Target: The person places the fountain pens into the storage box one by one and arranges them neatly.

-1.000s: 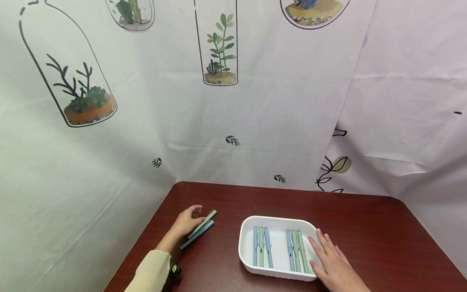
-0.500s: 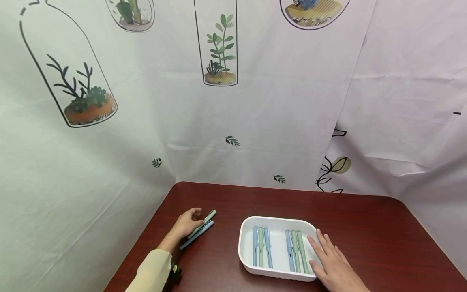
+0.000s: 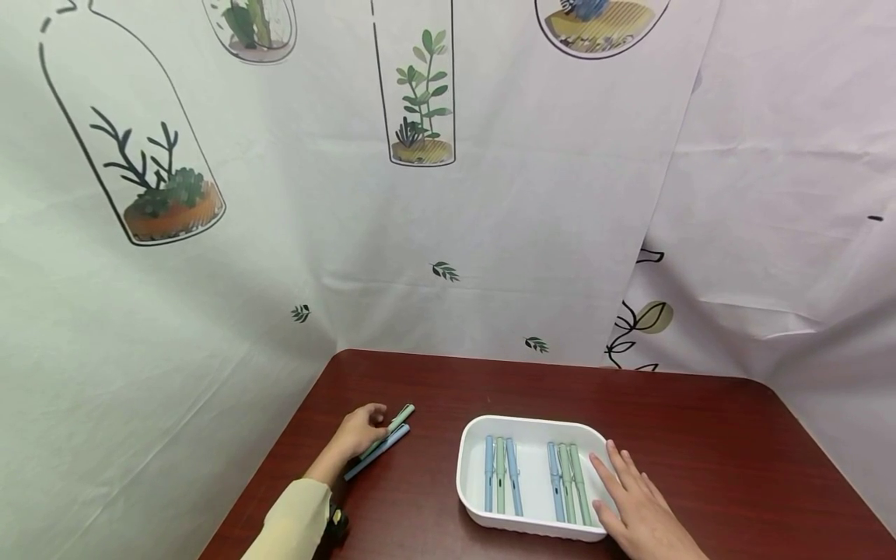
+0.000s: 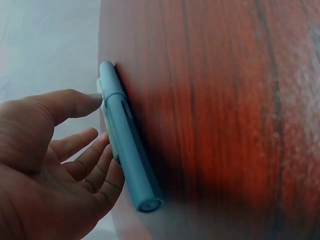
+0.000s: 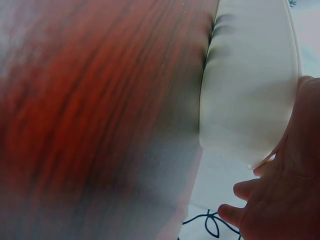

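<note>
At the table's left, my left hand [image 3: 358, 432] is over a green pen [image 3: 402, 418], its thumb touching or very near the barrel and its fingers loosely bent apart. A blue pen [image 4: 131, 150] lies right alongside the green one, nearer the camera in the left wrist view and hiding much of it. My right hand [image 3: 640, 505] rests with spread fingers against the right rim of a white plastic tray [image 3: 526, 526]. Inside the tray, blue and green pens lie in two groups: a left group [image 3: 500, 476] and a right group [image 3: 570, 484].
The dark red wooden table [image 3: 420, 513] runs back to a white printed curtain [image 3: 448, 218]. Another curtain side hangs close along the table's left edge. A dark strap with a device [image 3: 337, 519] sits at my left wrist.
My left hand has shifted slightly, its thumb lowering toward the green pen. The pens, the tray and my right hand stay where they were.
</note>
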{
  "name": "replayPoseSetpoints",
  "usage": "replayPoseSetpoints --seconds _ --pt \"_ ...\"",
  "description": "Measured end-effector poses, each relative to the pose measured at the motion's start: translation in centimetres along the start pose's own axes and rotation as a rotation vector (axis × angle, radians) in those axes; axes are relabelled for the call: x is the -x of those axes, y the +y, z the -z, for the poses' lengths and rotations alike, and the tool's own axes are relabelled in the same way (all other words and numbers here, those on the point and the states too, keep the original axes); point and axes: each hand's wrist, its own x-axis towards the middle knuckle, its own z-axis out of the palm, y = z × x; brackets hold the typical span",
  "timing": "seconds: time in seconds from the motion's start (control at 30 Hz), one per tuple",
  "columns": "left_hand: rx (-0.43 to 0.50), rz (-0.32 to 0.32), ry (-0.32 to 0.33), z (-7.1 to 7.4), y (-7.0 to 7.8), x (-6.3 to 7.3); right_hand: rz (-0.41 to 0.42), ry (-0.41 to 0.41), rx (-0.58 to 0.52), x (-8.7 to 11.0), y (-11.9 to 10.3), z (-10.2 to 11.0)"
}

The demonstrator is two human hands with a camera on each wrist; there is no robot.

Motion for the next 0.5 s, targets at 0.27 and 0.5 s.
replayPoseSetpoints --seconds 0.27,0.5 --pt "-0.049 -0.005 -0.014 -0.19 0.29 -0.31 -0.008 -0.011 -0.007 -0.03 0.00 0.06" --pt "-0.092 0.023 -0.030 -0.20 0.59 -0.62 -0.007 -0.013 -0.008 -0.01 -0.01 0.06"
